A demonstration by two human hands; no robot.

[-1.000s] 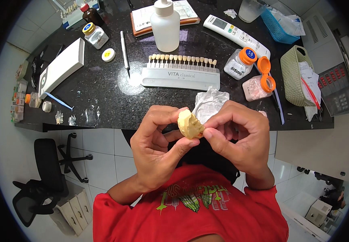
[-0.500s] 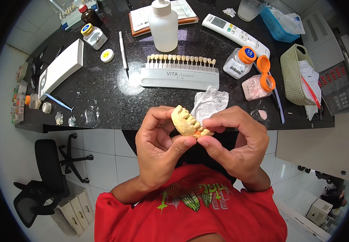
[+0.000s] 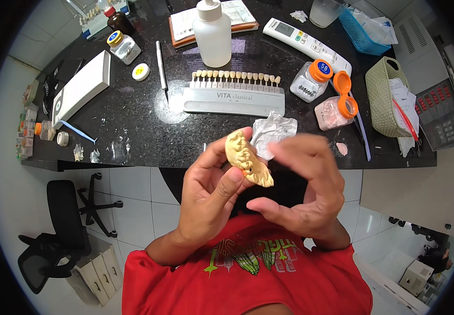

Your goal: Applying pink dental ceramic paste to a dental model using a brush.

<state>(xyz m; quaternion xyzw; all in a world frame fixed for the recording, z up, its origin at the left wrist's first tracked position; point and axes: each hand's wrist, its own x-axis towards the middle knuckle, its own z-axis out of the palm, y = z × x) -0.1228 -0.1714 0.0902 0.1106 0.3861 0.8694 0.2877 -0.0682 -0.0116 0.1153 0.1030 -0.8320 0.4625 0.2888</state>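
Note:
A cream-yellow dental model (image 3: 246,161) with a row of teeth and a small orange patch is held up just past the bench's front edge. My left hand (image 3: 209,189) grips it between thumb and fingers, the thumb lying over the orange patch. Beside it, to the right, my right hand (image 3: 308,186) is apart from the model, its thumb and fingers spread wide and slightly blurred. Nothing shows between those fingers. Behind the model a crumpled white tissue (image 3: 274,134) lies on the bench, partly covered by my right fingers.
On the black speckled bench (image 3: 143,131) stand a tooth shade guide (image 3: 233,100), a white pump bottle (image 3: 213,39) and orange-lidded jars (image 3: 312,81). A remote control (image 3: 305,44), a green basket (image 3: 387,97) and a pen-like tool (image 3: 161,68) lie around them. An office chair (image 3: 64,226) is at left.
My right hand has let go of the dental model and opened, drawing away to the right. The model has turned in my left hand, showing more of its biting side.

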